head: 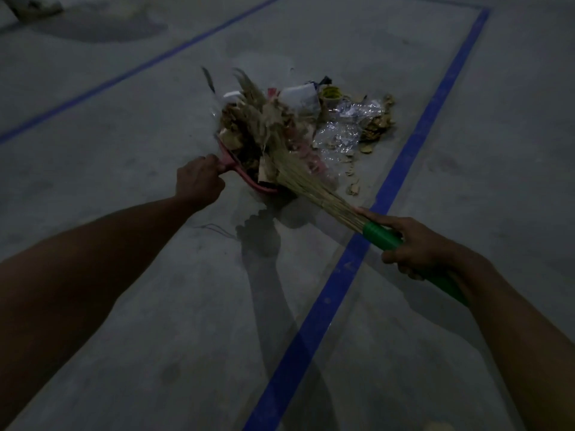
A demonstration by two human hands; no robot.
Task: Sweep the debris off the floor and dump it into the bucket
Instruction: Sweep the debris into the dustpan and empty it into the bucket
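Dim light, grey concrete floor (155,306) marked with blue lines (342,269). Debris (342,126) sits in one loose pile on the floor at centre frame, just left of the long blue line: brown dry leaves (378,124) on the right edge, crumpled clear plastic (345,132) in the middle, a white scrap (300,94) and a small yellow round item (330,93) at the far side, pink bits mixed in. A few leaf crumbs lie apart, nearer the line. Part of the pile is already heaped in a pink dustpan (261,189), tilted with its mouth toward the pile. Left hand (199,178) grips the dustpan handle, fingers (214,163) curled tight round it. Right hand (417,247) holds the broom (298,172) by its green handle (381,236), fingers wrapped round it, index finger (375,215) stretched along the base of the straw bristles. The bristles fan out over the dustpan and touch the debris in it; the tips look motion-blurred. Both forearms are bare. Shadows of the arm and dustpan fall on the floor below the pan.
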